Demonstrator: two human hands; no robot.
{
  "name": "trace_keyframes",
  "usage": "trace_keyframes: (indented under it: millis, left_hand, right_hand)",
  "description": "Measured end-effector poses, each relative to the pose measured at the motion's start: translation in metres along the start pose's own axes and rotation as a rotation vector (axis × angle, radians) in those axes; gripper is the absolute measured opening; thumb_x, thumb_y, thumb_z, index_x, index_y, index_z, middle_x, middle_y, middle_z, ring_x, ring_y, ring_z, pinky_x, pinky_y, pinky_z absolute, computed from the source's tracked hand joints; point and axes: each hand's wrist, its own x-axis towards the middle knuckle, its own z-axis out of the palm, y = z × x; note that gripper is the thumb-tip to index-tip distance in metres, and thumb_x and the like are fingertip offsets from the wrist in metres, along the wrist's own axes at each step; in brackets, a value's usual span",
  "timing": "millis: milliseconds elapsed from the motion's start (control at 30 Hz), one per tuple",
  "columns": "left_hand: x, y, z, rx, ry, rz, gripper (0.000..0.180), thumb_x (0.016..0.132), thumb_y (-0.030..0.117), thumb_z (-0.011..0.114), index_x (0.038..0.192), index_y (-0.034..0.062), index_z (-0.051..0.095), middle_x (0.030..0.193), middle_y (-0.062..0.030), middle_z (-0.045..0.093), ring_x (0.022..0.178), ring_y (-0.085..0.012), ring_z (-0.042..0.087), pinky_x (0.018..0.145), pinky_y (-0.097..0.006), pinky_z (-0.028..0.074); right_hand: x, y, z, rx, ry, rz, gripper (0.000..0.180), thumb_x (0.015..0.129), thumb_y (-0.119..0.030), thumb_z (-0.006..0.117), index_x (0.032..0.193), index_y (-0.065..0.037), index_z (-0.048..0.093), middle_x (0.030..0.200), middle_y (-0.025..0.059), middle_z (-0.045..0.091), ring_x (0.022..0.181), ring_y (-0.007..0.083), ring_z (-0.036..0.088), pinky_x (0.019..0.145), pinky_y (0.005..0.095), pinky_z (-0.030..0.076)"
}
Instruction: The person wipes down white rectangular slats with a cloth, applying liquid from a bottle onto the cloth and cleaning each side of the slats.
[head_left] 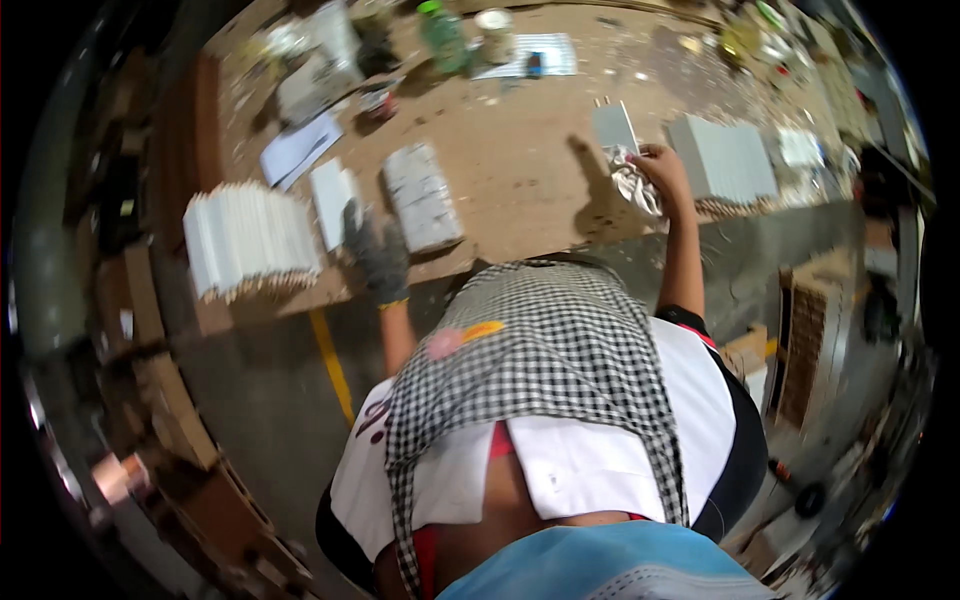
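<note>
Right hand (660,172) pinches a crumpled cloth (632,188) by a grey panel (614,126) on the table's (530,150) right, beside a grey stack (725,160); gloved left hand (377,252) at a white panel (331,203) — grip unclear — pale block (422,197) between hands, green bottle (442,40) far.

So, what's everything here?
Bench: one, brown, top
Left board stack: one, white, bench left
Right board stack: one, greyish, bench right
Block: one, greyish, centre left
Loose boards: uncertain, white, left of block
Pegged board: one, greyish, centre right
Cloth: one, whitish, below pegged board
Bottle: one, green, far edge
Cup: one, whitish, beside bottle
Papers: uncertain, white, upper left
Clutter: uncertain, mixed, bench and floor
Apron: one, black and white, on wearer
Left fingers: one set, grey glove, by boards
Right fingers: one set, bare, on cloth
</note>
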Motion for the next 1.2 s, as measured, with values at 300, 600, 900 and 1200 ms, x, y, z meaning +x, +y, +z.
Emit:
trace_keyframes:
  millis: [300, 600, 900, 1200]
  left_hand:
    - [-0.034, 0.031, -0.010, -0.153, 0.113, -0.143, 0.032, 0.102, 0.016, 0.051, 0.129, -0.0007, 0.058, 0.140, -0.0191, 0.051, 0.131, -0.0342, 0.047, 0.112, -0.045, 0.035]
    - [-0.053, 0.041, 0.043, 0.011, -0.051, -0.174, 0.111, 0.071, 0.060, 0.077, 0.152, 0.0044, 0.026, 0.150, -0.0237, 0.032, 0.135, -0.0437, 0.036, 0.108, -0.055, 0.033]
    - [-0.077, 0.045, 0.088, -0.702, 0.302, -0.392, 0.056, 0.092, 0.015, 0.063, 0.141, 0.0026, 0.041, 0.134, -0.0150, 0.052, 0.123, -0.0261, 0.050, 0.105, -0.040, 0.042]
    - [-0.062, 0.056, 0.071, -0.148, 0.447, -0.357, 0.057, 0.095, 0.024, 0.064, 0.144, 0.0049, 0.042, 0.148, -0.0120, 0.043, 0.134, -0.0220, 0.043, 0.111, -0.040, 0.038]
  right_hand:
    - [-0.050, -0.157, 0.213, 0.702, -0.823, 0.161, 0.029, 0.095, -0.022, 0.064, 0.111, 0.000, 0.070, 0.098, 0.0067, 0.072, 0.095, 0.0117, 0.065, 0.080, 0.0275, 0.052]
    - [-0.018, -0.142, 0.164, 1.090, -0.676, 0.014, 0.037, 0.099, -0.027, 0.061, 0.118, 0.004, 0.060, 0.107, 0.0108, 0.067, 0.088, 0.0195, 0.068, 0.079, 0.0315, 0.058]
    - [-0.086, -0.192, 0.243, -0.603, -0.342, -1.713, 0.035, 0.098, -0.026, 0.057, 0.126, -0.006, 0.065, 0.143, 0.0171, 0.052, 0.126, 0.0309, 0.053, 0.104, 0.0448, 0.041]
    - [0.083, -0.234, 0.281, -0.674, -0.230, -1.570, 0.039, 0.102, -0.029, 0.051, 0.125, 0.000, 0.064, 0.123, 0.0225, 0.065, 0.104, 0.0364, 0.066, 0.085, 0.0455, 0.055]
